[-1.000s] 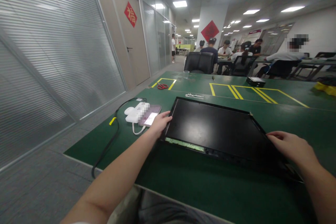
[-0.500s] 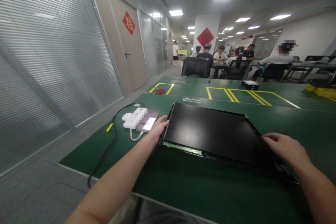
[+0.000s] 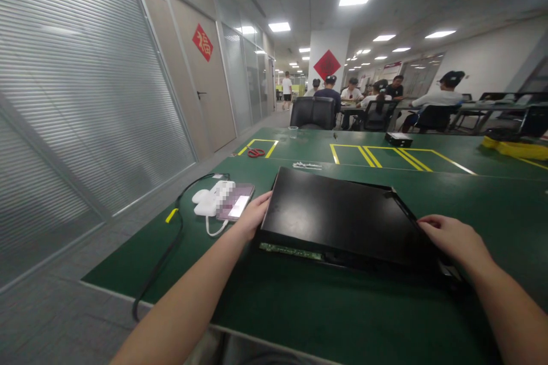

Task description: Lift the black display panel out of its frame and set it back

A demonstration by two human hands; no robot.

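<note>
A black panel [image 3: 338, 217] lies in the middle of the near part of the green table [image 3: 342, 308], in front of the person, over a shallow black frame [image 3: 405, 205]; its left side stands proud of the frame, and a green circuit strip [image 3: 291, 251] shows beneath its near edge. The left hand [image 3: 252, 215] grips the panel's left edge with its fingers. The right hand [image 3: 451, 236] has its fingers curled against the right edge; whether they pinch frame or panel, I cannot tell. Farther back stands a clear cup [image 3: 293, 132], its contents too small to make out. A black box [image 3: 398, 140] with a pale top sits at the far right, its inside hidden.
</note>
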